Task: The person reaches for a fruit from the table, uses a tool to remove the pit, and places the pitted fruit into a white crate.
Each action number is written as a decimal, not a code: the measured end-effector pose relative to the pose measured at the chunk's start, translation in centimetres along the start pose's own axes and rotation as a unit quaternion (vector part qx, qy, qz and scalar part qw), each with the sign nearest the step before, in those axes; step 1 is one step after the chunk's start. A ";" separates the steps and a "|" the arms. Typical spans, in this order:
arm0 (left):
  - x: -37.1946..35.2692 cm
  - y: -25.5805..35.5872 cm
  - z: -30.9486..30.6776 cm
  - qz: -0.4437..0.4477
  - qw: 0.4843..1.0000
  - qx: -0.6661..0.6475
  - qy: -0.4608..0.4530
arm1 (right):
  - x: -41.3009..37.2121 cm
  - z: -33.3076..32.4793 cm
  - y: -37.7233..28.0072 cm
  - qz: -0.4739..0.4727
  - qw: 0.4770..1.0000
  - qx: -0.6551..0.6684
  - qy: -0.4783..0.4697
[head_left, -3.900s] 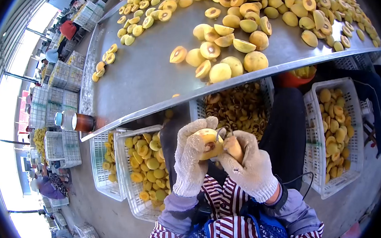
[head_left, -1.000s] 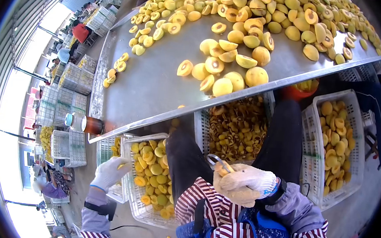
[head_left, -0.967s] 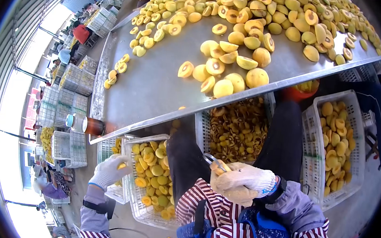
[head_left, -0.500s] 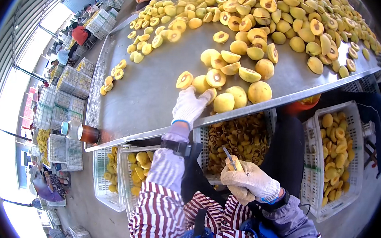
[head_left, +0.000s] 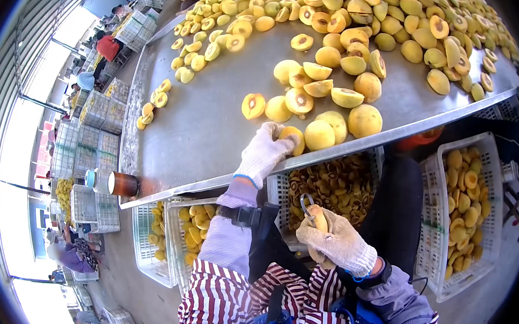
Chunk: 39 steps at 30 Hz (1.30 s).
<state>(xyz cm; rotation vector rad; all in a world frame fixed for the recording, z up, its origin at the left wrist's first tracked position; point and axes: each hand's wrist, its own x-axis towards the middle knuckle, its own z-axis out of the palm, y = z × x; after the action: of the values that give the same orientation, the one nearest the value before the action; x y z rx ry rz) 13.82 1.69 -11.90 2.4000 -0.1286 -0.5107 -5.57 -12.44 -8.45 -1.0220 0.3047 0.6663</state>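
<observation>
White glove fabric on the left hand (head_left: 264, 152) partly hides a fruit half (head_left: 293, 139).

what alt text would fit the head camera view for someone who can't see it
A gloved left hand touches yellow fruit near the edge of a metal table strewn with fruit, many pieces cut, while the gloved right hand holds a small tool. Fruit-filled crates sit below.

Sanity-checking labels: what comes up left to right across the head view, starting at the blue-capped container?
Blue-capped container → left hand, touching a fruit piece → right hand, gripping a ring-tipped tool → far-right crate.
</observation>
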 end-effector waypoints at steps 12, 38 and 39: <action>-9.5 1.3 2.0 0.085 0.880 -0.464 -0.054 | -0.6 0.2 0.2 -0.049 0.981 -0.139 0.127; -15.1 4.6 2.5 0.069 0.874 -0.478 -0.049 | -1.7 0.2 2.0 -0.050 0.990 -0.132 0.026; -15.1 4.7 2.7 0.070 0.864 -0.497 -0.038 | -1.6 0.3 2.3 -0.058 0.989 -0.133 0.037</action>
<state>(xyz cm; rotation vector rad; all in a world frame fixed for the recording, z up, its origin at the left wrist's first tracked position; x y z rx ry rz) -0.95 -0.18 -5.87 1.3449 -0.0488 -0.4473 -8.31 -12.01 -9.02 -1.3130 0.2222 0.5726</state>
